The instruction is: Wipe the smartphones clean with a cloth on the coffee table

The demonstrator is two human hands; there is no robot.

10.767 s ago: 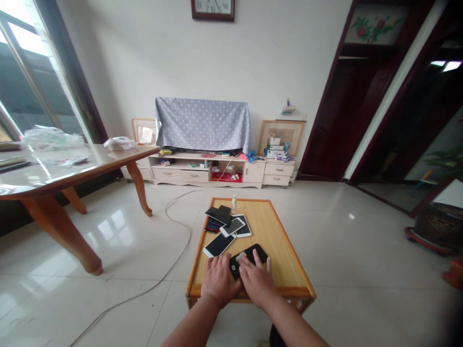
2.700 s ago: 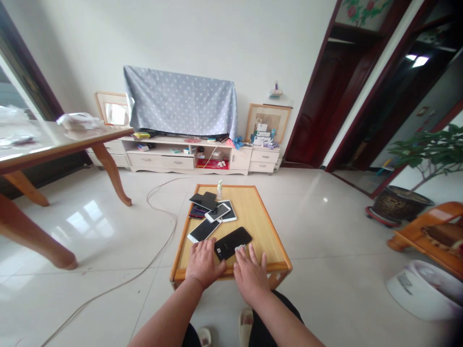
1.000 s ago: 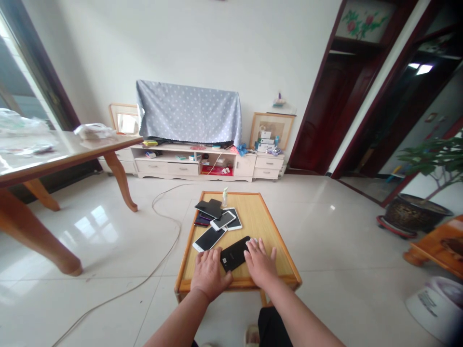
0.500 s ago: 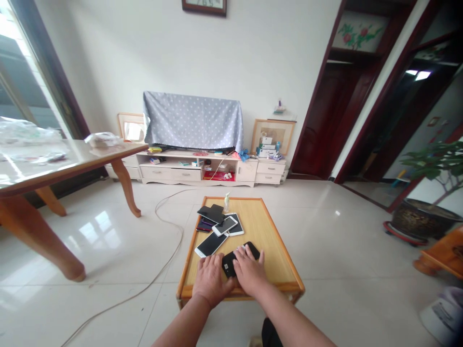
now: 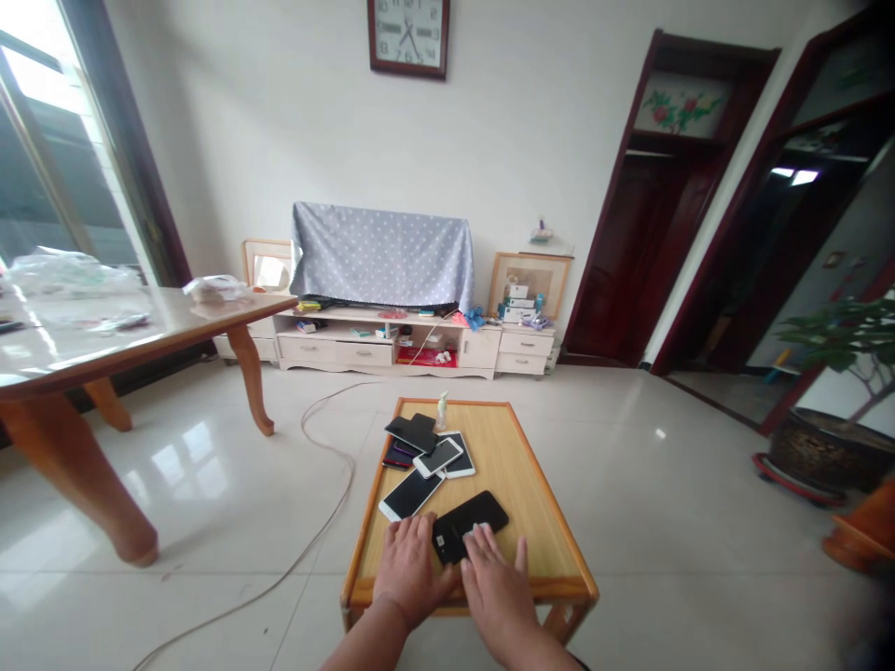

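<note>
A black smartphone point(image 5: 482, 511) lies back up and slanted on the small wooden table, a pale label near its left end. My left hand point(image 5: 409, 568) grips that end, its fingers along the left edge and the thumb by the near edge. On the phone's near side, my right hand point(image 5: 496, 582) rests with fingers stretched and the outer one spread. A small white piece, perhaps a wipe, shows beneath its fingertips. Just beyond my left hand lies a white-framed phone point(image 5: 411, 494). Farther back, a smaller white phone point(image 5: 438, 458) overlaps another white phone point(image 5: 461, 457).
Several dark phones point(image 5: 412, 433) are piled at the table's far left, beside a small pump bottle point(image 5: 442, 412). The low table point(image 5: 538, 503) has a raised wooden rim. A cable point(image 5: 328, 513) runs over the floor at left, near a larger table point(image 5: 244, 312).
My right hand has slid back toward me across the phone, uncovering more of its back. My left hand stays at the phone's left end. The camera view has tilted up slightly.
</note>
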